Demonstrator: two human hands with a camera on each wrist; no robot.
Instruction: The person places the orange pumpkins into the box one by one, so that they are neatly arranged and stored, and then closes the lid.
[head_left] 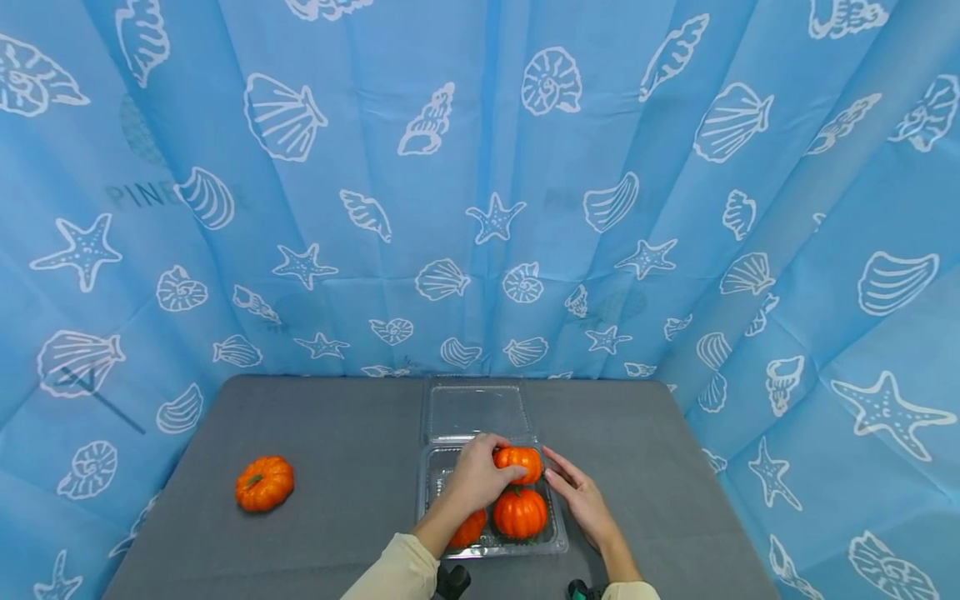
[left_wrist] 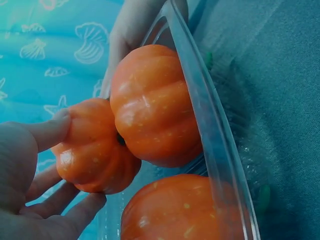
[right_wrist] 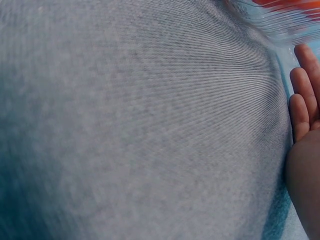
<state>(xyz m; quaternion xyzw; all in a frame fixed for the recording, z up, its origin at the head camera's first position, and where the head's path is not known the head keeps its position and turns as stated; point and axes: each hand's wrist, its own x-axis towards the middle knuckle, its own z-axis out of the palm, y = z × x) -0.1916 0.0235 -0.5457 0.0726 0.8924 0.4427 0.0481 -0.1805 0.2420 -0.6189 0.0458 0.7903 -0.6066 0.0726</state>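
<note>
My left hand (head_left: 477,477) holds a small orange pumpkin (head_left: 519,464) over the back right of a clear plastic clamshell container (head_left: 558,543). In the left wrist view its thumb and fingers grip this pumpkin (left_wrist: 92,155), which sits against a second pumpkin (left_wrist: 155,107). Inside the container, that pumpkin (head_left: 521,514) lies at the front right, and a third pumpkin (head_left: 468,528) at the front left, partly hidden by my left wrist. My right hand (head_left: 587,502) is at the container's right side, fingers extended along the rim; the right wrist view shows its fingers (right_wrist: 300,82) beside the plastic wall.
The container's hinged lid (head_left: 476,410) lies folded back toward the curtain. Another orange pumpkin (head_left: 265,483) rests on the left part of the grey-covered table (head_left: 345,467). A blue curtain with white shells (head_left: 480,183) surrounds the table's back and sides.
</note>
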